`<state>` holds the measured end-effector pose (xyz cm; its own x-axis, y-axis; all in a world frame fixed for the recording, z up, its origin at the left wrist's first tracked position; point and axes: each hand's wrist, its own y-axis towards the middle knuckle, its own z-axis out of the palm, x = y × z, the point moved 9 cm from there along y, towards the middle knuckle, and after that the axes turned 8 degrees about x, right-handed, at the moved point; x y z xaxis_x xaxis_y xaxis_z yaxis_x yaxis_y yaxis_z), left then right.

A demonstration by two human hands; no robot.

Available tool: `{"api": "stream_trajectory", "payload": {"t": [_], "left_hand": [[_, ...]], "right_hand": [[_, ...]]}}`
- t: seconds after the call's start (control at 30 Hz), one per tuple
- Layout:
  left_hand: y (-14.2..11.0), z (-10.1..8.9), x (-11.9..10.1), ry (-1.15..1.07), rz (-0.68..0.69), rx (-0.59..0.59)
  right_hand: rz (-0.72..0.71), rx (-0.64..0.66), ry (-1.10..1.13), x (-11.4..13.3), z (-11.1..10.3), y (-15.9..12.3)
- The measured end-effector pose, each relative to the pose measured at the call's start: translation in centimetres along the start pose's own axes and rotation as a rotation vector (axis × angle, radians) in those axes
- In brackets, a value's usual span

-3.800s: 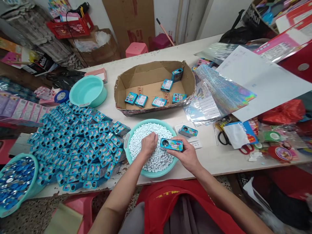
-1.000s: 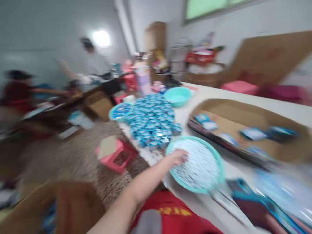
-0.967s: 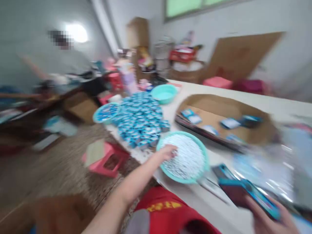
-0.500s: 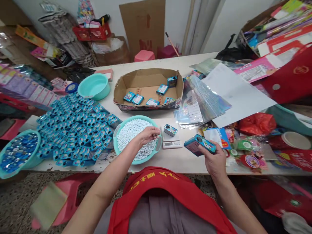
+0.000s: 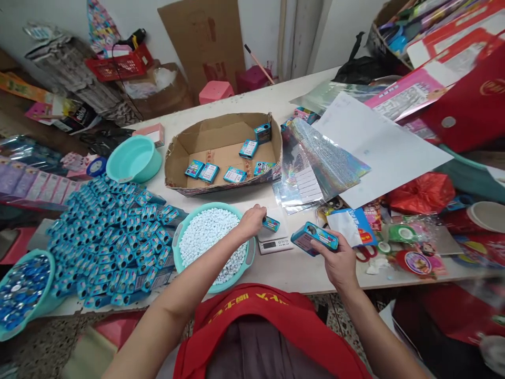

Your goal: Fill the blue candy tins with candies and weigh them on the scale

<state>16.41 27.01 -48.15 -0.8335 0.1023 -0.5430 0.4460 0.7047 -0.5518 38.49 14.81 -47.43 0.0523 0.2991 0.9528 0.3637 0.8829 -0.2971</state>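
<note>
The left hand (image 5: pixel 252 221) is seen reaching right across the rim of the teal basin of white pellets (image 5: pixel 211 245), its fingers curled around the left end of a small blue tin (image 5: pixel 271 224) that sits on a white scale (image 5: pixel 274 238). Whether the tin is gripped or only touched cannot be told. The right hand (image 5: pixel 339 260) is held just right of the scale, near the table's front edge, with fingers and thumb closed on a second blue tin (image 5: pixel 315 238) that is tilted, its open side turned to the left.

Left of the basin a large heap of blue tins (image 5: pixel 118 231) is spread over the table (image 5: pixel 221 105). At the far-left near corner a teal bowl of blue caps (image 5: pixel 21 289) is placed. Beyond the basin a shallow cardboard tray (image 5: pixel 221 150) holding a few tins is set, with an empty teal bowl (image 5: pixel 134 158) to its left. Holographic sheets (image 5: pixel 323 158) and a white sheet (image 5: pixel 379 147) are laid to the right.
</note>
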Motion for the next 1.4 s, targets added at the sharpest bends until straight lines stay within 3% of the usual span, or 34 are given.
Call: {"api": "stream_trajectory", "payload": {"t": [0.13, 0.23, 0.4, 0.57, 0.67, 0.77, 0.87, 0.97, 1.1, 1.3, 1.4], "left_hand": [[0.2, 0.6, -0.5, 0.219, 0.04, 0.041], [0.3, 0.4, -0.4, 0.239, 0.053, 0.031], [-0.7, -2.2, 0.1, 0.096, 0.104, -0.157], [-4.4, -4.2, 5.2, 0.047, -0.074, -0.251], [-7.2, -3.7, 9.3, 0.153, -0.265, -0.187], [-9.0, -2.0, 12.5, 0.233, -0.415, -0.061], [-9.5, -0.7, 13.8, 0.245, -0.462, -0.023], [-9.4, -0.4, 14.2, 0.189, -0.433, -0.087], [-10.2, -0.6, 15.8, -0.128, -0.374, -0.208], [-13.4, 0.5, 19.0, -1.145, -0.319, -0.358], [-13.7, 0.8, 18.5, -1.408, -0.258, -0.326]], "right_hand": [[0.032, -0.023, -0.007, -0.5, -0.5, -0.1], [0.054, -0.037, -0.008, -1.0, -1.0, 0.0], [0.035, -0.034, -0.03, -1.0, -1.3, 0.8], [0.03, -0.026, -0.042, -0.6, -1.4, 1.4], [0.033, -0.044, -0.043, -0.4, -1.6, 1.8], [0.041, -0.044, -0.034, -0.3, -1.4, 2.2], [0.045, -0.036, -0.029, -0.2, -1.0, 2.5], [0.034, -0.025, -0.065, 0.0, -0.7, 2.6], [0.025, -0.016, -0.101, -0.1, -0.6, 2.7], [-0.012, 0.001, -0.122, -0.5, -0.8, 3.0], [-0.016, -0.006, -0.141, -0.5, -0.8, 3.0]]}}
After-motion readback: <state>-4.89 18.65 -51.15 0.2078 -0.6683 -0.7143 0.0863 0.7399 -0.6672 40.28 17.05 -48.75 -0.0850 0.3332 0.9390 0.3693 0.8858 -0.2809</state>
